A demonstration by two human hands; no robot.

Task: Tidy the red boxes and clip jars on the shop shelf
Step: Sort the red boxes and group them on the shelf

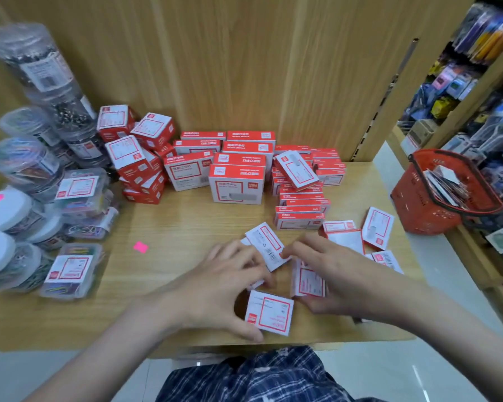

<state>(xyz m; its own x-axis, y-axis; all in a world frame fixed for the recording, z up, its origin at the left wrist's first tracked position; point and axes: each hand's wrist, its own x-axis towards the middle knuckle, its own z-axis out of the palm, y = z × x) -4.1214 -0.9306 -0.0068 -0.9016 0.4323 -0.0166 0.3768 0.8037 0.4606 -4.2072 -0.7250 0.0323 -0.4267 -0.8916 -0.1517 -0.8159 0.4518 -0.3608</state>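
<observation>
Several small red-and-white boxes lie near the shelf's front edge. My left hand (pixel 227 288) curls around one small box (pixel 269 314), thumb at its lower left corner. My right hand (pixel 328 274) rests on another small box (pixel 308 281), its fingertips touching a tilted box (pixel 266 246) between both hands. Larger red boxes (pixel 235 184) stand stacked at the back middle, and cube-shaped red boxes (pixel 128 152) are heaped untidily to their left. Clear clip jars (pixel 21 161) and flat clip cases (pixel 73 271) crowd the left side.
A red shopping basket (pixel 436 192) with packets stands on the floor at the right, in front of a stocked rack (pixel 476 111). A pink sticker (pixel 140 246) lies on the wooden shelf (pixel 172 227). A wood panel backs the shelf. More small boxes (pixel 376 227) lie at the right.
</observation>
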